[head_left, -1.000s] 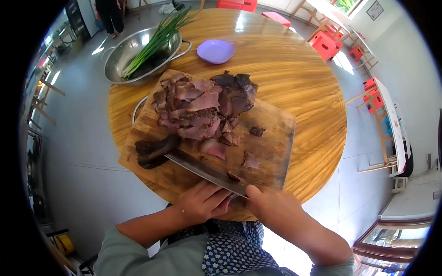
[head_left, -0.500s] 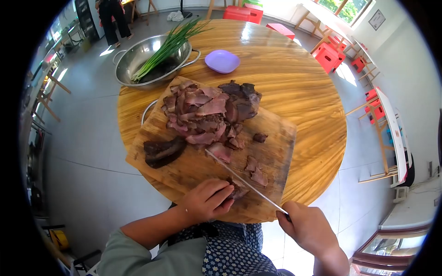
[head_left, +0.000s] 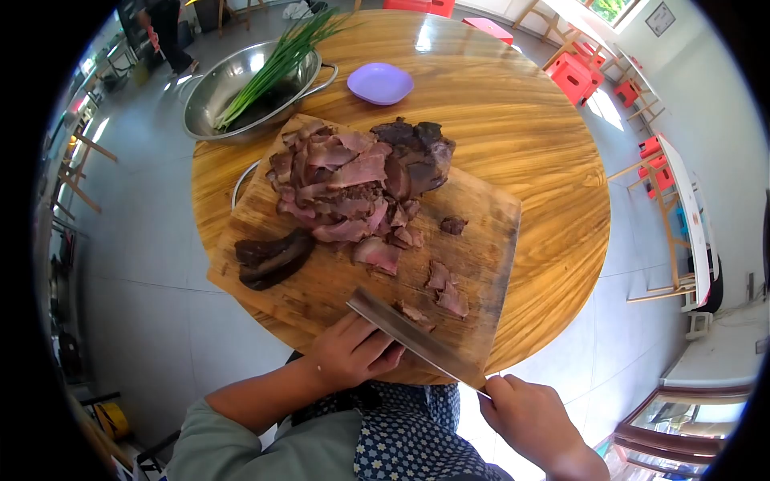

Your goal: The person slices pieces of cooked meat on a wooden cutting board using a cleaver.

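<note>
My right hand (head_left: 529, 421) grips the handle of a broad-bladed kitchen knife (head_left: 417, 343), its blade slanting up and left across the near part of the wooden cutting board (head_left: 481, 240). Against the near side of the blade, my left hand (head_left: 349, 353) has its fingers curled down on a piece of meat, mostly hidden there. Just beyond the blade shows a small strip of meat (head_left: 414, 316); whether it is cut free I cannot tell. A heap of dark red meat slices (head_left: 341, 180) covers the board's far part. Nearby lie a dark meat chunk (head_left: 277, 258) and loose slices (head_left: 447, 290).
A steel pan (head_left: 200, 112) with long green stalks (head_left: 269, 76) stands at the round wooden table's (head_left: 553, 184) far left. Beside it sits a purple dish (head_left: 380, 83). Red stools (head_left: 571, 78) and side tables are at right; a person (head_left: 164, 36) stands far left.
The knife has shifted left and toward me, its broad blade face now showing. The strip of meat now shows beyond the blade. My view has tilted slightly downward.
</note>
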A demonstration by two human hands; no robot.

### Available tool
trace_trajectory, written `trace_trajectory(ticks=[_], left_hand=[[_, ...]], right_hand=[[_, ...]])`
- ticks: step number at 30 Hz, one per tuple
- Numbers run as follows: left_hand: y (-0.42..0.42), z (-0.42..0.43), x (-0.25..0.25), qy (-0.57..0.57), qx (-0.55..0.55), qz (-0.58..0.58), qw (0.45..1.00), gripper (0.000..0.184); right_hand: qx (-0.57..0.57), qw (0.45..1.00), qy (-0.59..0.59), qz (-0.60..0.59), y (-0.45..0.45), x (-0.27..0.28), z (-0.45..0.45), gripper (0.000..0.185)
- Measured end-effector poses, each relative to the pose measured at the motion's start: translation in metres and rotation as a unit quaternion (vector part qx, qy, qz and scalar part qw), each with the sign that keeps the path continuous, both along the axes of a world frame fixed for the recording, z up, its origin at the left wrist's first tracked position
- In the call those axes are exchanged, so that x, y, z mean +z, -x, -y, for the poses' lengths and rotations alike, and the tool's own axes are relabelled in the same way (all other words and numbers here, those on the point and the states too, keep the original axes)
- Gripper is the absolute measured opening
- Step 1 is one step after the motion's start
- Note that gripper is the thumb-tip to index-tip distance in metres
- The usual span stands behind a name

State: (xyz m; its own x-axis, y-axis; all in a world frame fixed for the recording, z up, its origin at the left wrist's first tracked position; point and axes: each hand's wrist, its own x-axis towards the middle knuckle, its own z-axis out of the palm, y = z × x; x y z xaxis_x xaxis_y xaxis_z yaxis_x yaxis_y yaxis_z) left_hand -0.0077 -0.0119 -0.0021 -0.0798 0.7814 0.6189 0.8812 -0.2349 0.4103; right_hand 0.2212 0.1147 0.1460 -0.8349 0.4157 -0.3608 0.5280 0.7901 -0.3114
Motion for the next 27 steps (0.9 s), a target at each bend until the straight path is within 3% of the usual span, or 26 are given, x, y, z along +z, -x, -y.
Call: trace_trajectory(ticks=[6, 13, 18, 21, 27], left_hand=[[0.001, -0.003, -0.001, 0.009, -0.015, 0.04, 0.999, 0.034], [0.005, -0.004, 0.002, 0.038, -0.027, 0.061, 0.997, 0.032], [0.005, -0.006, 0.001, 0.037, -0.034, 0.068, 0.996, 0.034], [0.005, -0.003, 0.005, 0.047, -0.026, 0.049, 0.997, 0.036], [0.0, -0.006, 0.009, 0.008, -0.005, 0.059, 0.998, 0.042]], right_hand=[[-0.056, 0.995, 0.023, 0.074, -0.021, 0.017, -0.001, 0.011], [-0.012, 0.99, 0.032, 0.135, 0.02, 0.015, -0.021, 0.013], [-0.02, 0.987, 0.132, 0.094, 0.055, -0.009, -0.032, 0.015], [0.049, 0.995, 0.087, -0.011, 0.072, -0.034, -0.021, 0.014], [0.005, 0.993, 0.066, -0.094, 0.063, -0.03, -0.051, 0.018]])
